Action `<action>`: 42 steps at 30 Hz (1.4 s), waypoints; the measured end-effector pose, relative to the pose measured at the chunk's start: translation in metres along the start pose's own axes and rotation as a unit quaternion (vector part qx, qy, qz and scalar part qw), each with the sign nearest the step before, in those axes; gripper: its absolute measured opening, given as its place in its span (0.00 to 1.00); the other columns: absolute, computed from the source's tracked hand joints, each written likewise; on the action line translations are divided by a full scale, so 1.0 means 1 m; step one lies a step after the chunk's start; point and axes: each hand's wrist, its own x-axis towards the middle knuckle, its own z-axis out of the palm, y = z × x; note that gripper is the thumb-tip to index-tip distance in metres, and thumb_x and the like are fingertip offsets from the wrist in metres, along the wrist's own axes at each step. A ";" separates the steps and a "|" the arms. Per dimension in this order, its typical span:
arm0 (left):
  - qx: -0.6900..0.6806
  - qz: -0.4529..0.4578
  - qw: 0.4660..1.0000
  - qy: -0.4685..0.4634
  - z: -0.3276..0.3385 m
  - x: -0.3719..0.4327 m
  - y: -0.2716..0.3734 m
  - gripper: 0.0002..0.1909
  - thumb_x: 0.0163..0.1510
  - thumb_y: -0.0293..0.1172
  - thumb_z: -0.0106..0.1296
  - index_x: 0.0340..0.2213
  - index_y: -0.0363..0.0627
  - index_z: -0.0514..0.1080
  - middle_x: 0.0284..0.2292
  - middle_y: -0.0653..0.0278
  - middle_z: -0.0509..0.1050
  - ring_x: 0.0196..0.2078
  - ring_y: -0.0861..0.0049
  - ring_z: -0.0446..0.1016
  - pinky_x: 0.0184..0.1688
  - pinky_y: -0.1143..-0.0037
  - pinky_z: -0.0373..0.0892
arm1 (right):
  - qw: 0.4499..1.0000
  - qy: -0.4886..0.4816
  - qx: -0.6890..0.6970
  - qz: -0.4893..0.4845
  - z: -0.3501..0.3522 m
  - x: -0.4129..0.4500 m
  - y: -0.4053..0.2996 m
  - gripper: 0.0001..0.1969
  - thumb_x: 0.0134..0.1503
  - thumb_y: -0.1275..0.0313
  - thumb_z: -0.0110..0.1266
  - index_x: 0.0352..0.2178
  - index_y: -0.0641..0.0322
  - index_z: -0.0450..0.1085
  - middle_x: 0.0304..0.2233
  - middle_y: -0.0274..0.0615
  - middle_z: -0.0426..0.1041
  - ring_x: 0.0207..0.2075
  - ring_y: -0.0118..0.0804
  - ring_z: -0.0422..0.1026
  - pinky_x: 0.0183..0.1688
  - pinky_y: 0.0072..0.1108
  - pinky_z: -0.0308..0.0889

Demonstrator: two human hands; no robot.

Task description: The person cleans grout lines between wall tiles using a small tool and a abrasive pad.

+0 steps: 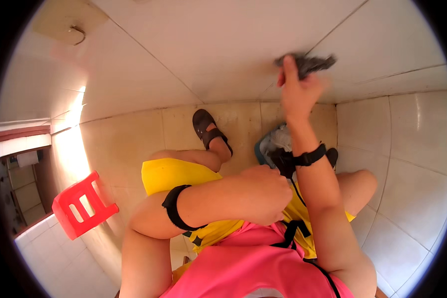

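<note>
My right hand (303, 91) grips a crumpled dark grey cloth (309, 65), slightly blurred, against the pale wall tiles (223, 48). The thumb lies over the cloth near a grout line. My left hand (264, 193) is curled into a fist in front of my lap, with no object visible in it. Just beyond the fist is a black object (285, 164) with a thin black cord. Below my right forearm, on the floor, stands a blue container (261, 149) with whitish, crumpled-looking contents, partly hidden by the arm.
A red plastic stool (69, 219) lies tipped over on the left, near a doorway with a tiled sill. A bent metal hook (78, 33) protrudes from a yellowed patch on the upper left wall. Tiled wall (365, 130) also bounds the right side. My dark clog (206, 126) rests on the beige floor.
</note>
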 end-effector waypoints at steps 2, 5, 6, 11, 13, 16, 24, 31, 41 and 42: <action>-0.004 -0.004 1.000 -0.024 -0.001 0.003 -0.004 0.16 0.41 0.37 0.54 0.22 0.31 0.71 0.18 0.51 0.72 0.29 0.57 0.73 0.30 0.64 0.71 | 1.000 0.007 -0.024 0.014 -0.008 -0.005 0.024 0.13 0.52 0.69 0.59 0.20 0.66 0.66 0.16 0.35 0.69 0.16 0.22 0.64 0.18 0.17 0.59; -0.043 -0.014 0.999 0.005 0.004 0.004 -0.009 0.16 0.40 0.37 0.54 0.21 0.31 0.71 0.18 0.49 0.72 0.28 0.55 0.73 0.30 0.63 0.71 | 1.000 0.007 0.020 0.021 -0.004 -0.004 0.017 0.13 0.52 0.70 0.60 0.20 0.67 0.66 0.16 0.35 0.69 0.16 0.23 0.64 0.18 0.17 0.59; -0.037 -0.012 0.999 0.005 0.006 0.004 -0.005 0.16 0.40 0.37 0.53 0.21 0.31 0.71 0.19 0.48 0.72 0.28 0.55 0.73 0.29 0.63 0.71 | 0.999 0.006 0.017 0.027 -0.002 -0.005 0.008 0.13 0.52 0.70 0.60 0.20 0.67 0.66 0.16 0.35 0.69 0.16 0.23 0.64 0.18 0.17 0.59; -0.052 -0.001 0.999 -0.004 0.003 0.009 -0.003 0.16 0.40 0.37 0.53 0.19 0.30 0.72 0.19 0.46 0.72 0.29 0.55 0.73 0.29 0.62 0.71 | 1.000 -0.001 0.012 0.005 -0.009 -0.006 0.024 0.13 0.52 0.69 0.59 0.21 0.68 0.68 0.17 0.37 0.70 0.16 0.23 0.65 0.18 0.18 0.60; -0.043 -0.026 0.998 -0.031 -0.002 0.010 -0.005 0.16 0.40 0.37 0.53 0.19 0.29 0.73 0.20 0.46 0.73 0.31 0.55 0.73 0.30 0.63 0.71 | 0.999 0.030 0.026 0.035 -0.010 -0.002 0.025 0.13 0.52 0.69 0.59 0.22 0.69 0.68 0.17 0.37 0.70 0.17 0.23 0.66 0.20 0.17 0.62; -0.053 -0.026 0.998 0.000 0.005 0.004 0.001 0.17 0.41 0.37 0.53 0.19 0.29 0.73 0.21 0.46 0.73 0.31 0.54 0.73 0.32 0.63 0.70 | 0.999 -0.018 0.038 -0.015 0.008 -0.001 -0.015 0.11 0.52 0.70 0.59 0.22 0.68 0.68 0.17 0.37 0.70 0.17 0.24 0.66 0.19 0.17 0.62; -0.069 -0.010 0.998 -0.010 0.011 0.004 0.002 0.17 0.42 0.39 0.54 0.20 0.31 0.74 0.22 0.47 0.74 0.31 0.54 0.73 0.34 0.63 0.70 | 0.996 -0.040 -0.021 0.080 0.016 -0.020 0.031 0.12 0.53 0.69 0.58 0.22 0.67 0.68 0.17 0.33 0.69 0.17 0.21 0.64 0.18 0.16 0.59; -0.081 -0.033 0.996 -0.035 0.002 0.006 0.001 0.17 0.41 0.38 0.54 0.18 0.31 0.73 0.20 0.47 0.73 0.29 0.54 0.72 0.34 0.64 0.69 | 0.996 -0.069 0.005 0.064 0.006 -0.013 0.061 0.12 0.52 0.68 0.59 0.23 0.68 0.69 0.17 0.35 0.70 0.16 0.22 0.65 0.17 0.15 0.59; -0.080 -0.025 0.996 0.006 0.011 0.003 -0.002 0.16 0.41 0.38 0.55 0.18 0.32 0.74 0.20 0.48 0.73 0.28 0.55 0.73 0.33 0.64 0.69 | 0.995 -0.050 0.002 0.087 0.006 -0.020 0.065 0.12 0.53 0.69 0.58 0.23 0.68 0.69 0.18 0.36 0.70 0.16 0.22 0.64 0.16 0.17 0.58; -0.080 -0.020 0.996 0.020 0.013 0.003 -0.005 0.16 0.41 0.38 0.55 0.18 0.33 0.74 0.20 0.49 0.74 0.28 0.55 0.73 0.33 0.64 0.69 | 0.995 -0.053 0.004 0.088 0.004 -0.019 0.065 0.12 0.53 0.69 0.58 0.23 0.68 0.69 0.18 0.36 0.70 0.16 0.22 0.64 0.16 0.17 0.58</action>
